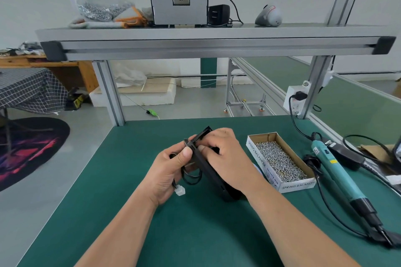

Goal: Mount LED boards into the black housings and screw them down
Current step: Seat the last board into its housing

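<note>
**Seating stage: housing in hand, driver not in play**

I have the long black plastic housing (208, 167) up off the green bench mat (134, 212), tilted, near end almost touching the mat. My left hand (171, 169) is closed on its left edge, thumb pressed on the rim, with a loop of thin black wire (191, 176) bunched in the palm; its small white plastic connector (180, 191) hangs below the fingers. My right hand (223, 156) is curled over the open face, fingertips pushing down inside. I can't see the LED board itself, it's hidden under that hand.

My read: still fitting the board, no screws in yet.

To do this well:
- Keep the wire out from under the board before pressing; a pinched lead is the main risk.
- Press evenly along the length, not one corner.
- Check it sits flat before going for screws.
- Lay the housing flat on the mat before driving.

The open cardboard box of small silver screws (280, 160) is just right of my right hand; the teal electric screwdriver (338, 175) lies beyond it, untouched.
</note>
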Demonstrator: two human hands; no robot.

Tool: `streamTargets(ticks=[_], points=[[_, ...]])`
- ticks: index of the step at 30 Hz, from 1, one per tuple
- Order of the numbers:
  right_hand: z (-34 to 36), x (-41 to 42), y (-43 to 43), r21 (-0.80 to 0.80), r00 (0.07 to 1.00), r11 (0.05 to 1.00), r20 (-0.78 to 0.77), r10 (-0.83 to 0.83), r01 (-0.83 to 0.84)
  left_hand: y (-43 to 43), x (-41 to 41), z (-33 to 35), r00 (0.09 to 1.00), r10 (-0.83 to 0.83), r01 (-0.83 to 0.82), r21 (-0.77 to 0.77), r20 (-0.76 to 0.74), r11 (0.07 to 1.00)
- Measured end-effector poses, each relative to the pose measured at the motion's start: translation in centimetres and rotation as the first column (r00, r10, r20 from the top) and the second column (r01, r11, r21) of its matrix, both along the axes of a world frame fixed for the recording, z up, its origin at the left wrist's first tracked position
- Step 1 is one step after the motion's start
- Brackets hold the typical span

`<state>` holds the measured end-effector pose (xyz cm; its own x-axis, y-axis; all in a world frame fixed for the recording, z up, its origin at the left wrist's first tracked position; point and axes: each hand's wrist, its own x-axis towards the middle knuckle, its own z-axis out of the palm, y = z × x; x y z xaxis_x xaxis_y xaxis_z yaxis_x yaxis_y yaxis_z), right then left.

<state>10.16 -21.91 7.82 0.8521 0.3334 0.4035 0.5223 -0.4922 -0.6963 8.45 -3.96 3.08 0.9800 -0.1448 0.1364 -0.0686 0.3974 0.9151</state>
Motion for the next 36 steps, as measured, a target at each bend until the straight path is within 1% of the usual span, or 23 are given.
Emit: streamTargets(ticks=[2,5,9,11,13,14,15,17,18,19,20,22,23,24,25,26,29,31,33,35,36], points=[[-0.2,0.1,0.0,-0.022,0.999,1.000,-0.036,-0.002,0.001,-0.2,-0.1,0.0,1.000,0.003,-0.003,-0.002,-0.009,1.000],[-0.6,0.7,-0.3,-0.042,0.997,0.999,-0.076,0.008,-0.011,-0.4,-0.1,0.0,1.000,-0.003,0.004,0.042,-0.021,0.999],[-1.1,1.1,-0.4,-0.055,0.996,0.997,-0.082,0.045,-0.049,-0.4,-0.1,0.1,1.000,0.011,-0.010,0.053,-0.008,0.999],[-1.2,1.2,-0.4,-0.085,0.999,0.996,-0.042,0.028,-0.031,-0.6,-0.1,0.1,1.000,0.003,-0.003,0.039,-0.011,0.999],[-1.2,1.1,-0.7,-0.147,0.999,0.989,0.051,0.003,0.005,-0.7,-0.1,-0.1,1.000,0.006,-0.005,0.025,-0.018,1.000],[-1.2,1.1,-0.9,-0.123,0.997,0.992,0.074,0.000,0.009,-0.6,-0.1,-0.2,1.000,0.006,-0.006,0.029,-0.016,1.000],[-1.2,1.0,-1.1,-0.050,0.998,0.999,0.066,-0.006,0.009,-0.5,0.0,-0.3,1.000,0.007,-0.007,0.030,-0.017,1.000],[-1.3,1.0,-1.9,0.144,0.999,0.988,-0.012,-0.048,0.050,-0.2,-0.1,-0.4,0.999,0.010,-0.010,0.010,-0.035,1.000],[-1.4,1.2,-2.6,0.176,0.996,0.980,-0.032,-0.088,0.092,-0.2,-0.1,-0.4,0.999,-0.003,0.003,0.003,-0.039,1.000],[-1.3,1.6,-3.4,0.124,0.992,0.984,-0.043,-0.122,0.126,-0.2,-0.2,-0.3,0.999,-0.020,0.020,-0.001,-0.042,1.000],[-1.3,2.0,-4.3,0.016,0.988,0.991,-0.079,-0.131,0.132,-0.2,-0.2,-0.3,0.998,-0.034,0.034,0.000,-0.044,0.999],[-1.4,2.5,-5.7,-0.217,0.967,0.972,-0.216,-0.133,0.086,-0.2,-0.1,-0.3,0.998,-0.042,0.043,0.004,-0.047,0.999],[-1.5,2.6,-6.2,-0.291,0.956,0.955,-0.261,-0.134,0.055,-0.2,0.0,-0.3,0.998,-0.036,0.036,0.001,-0.048,0.999],[-1.7,2.6,-6.6,-0.328,0.952,0.944,-0.282,-0.122,0.024,-0.1,0.0,-0.3,0.999,-0.021,0.021,-0.006,-0.050,1.000],[-1.8,2.7,-7.0,-0.318,0.953,0.948,-0.288,-0.092,-0.005,0.1,0.1,-0.4,0.999,-0.005,0.005,-0.011,-0.050,1.000],[-1.9,2.8,-7.2,-0.267,0.953,0.964,-0.297,-0.060,-0.022,0.2,0.1,-0.4,0.999,0.010,-0.011,-0.017,-0.052,1.000],[-1.9,2.9,-8.0,-0.025,0.927,1.000,-0.374,-0.020,0.011,0.2,0.2,-0.5,0.994,0.050,-0.054,-0.041,-0.093,0.998],[-2.0,2.8,-8.2,0.055,0.914,0.997,-0.406,-0.020,0.046,-0.1,0.3,-0.5,0.992,0.054,-0.059,-0.042,-0.110,0.997],[-2.1,2.5,-8.2,0.118,0.895,0.992,-0.445,0.006,0.051,-0.1,0.5,-0.5,0.995,0.021,-0.022,-0.014,-0.101,1.000],[-2.0,2.3,-8.2,0.228,0.863,0.973,-0.498,0.084,0.036,0.0,0.6,-0.5,0.993,0.001,-0.004,-0.027,-0.117,1.000],[-2.0,2.2,-8.4,0.309,0.840,0.951,-0.518,0.159,0.010,0.1,0.7,-0.5,0.991,0.002,-0.008,-0.045,-0.136,0.999]])
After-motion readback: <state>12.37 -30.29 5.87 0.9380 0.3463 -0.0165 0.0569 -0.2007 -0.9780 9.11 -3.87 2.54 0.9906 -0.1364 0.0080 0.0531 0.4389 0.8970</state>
